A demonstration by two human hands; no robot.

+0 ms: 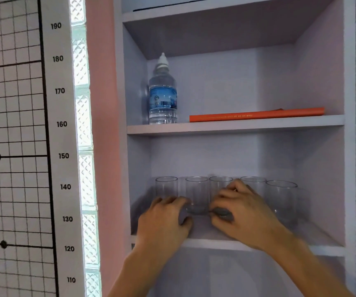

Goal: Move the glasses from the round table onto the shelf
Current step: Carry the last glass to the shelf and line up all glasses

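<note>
From the head camera, a white shelf unit (235,126) fills the centre and right of the frame, and both of the person's hands reach into its lower compartment. Five clear glasses stand upright in a row along that compartment: the leftmost glass (166,186), a second glass (196,195), a third glass (220,185), a fourth glass (254,184) and the rightmost glass (282,202), which stands slightly forward of the others. The left hand (164,219) is curled around the bottom of the second glass from its left side, fingers wrapped over the base. The right hand (243,213) is cupped low around the third glass, its fingers bent across the base; how firmly it grips cannot be told through the blur. In the compartment above, a water bottle (162,93) stands upright at the left, and an orange book (256,114) lies flat to its right. A height chart (62,156) with numbers runs down the left of the frame.
</note>
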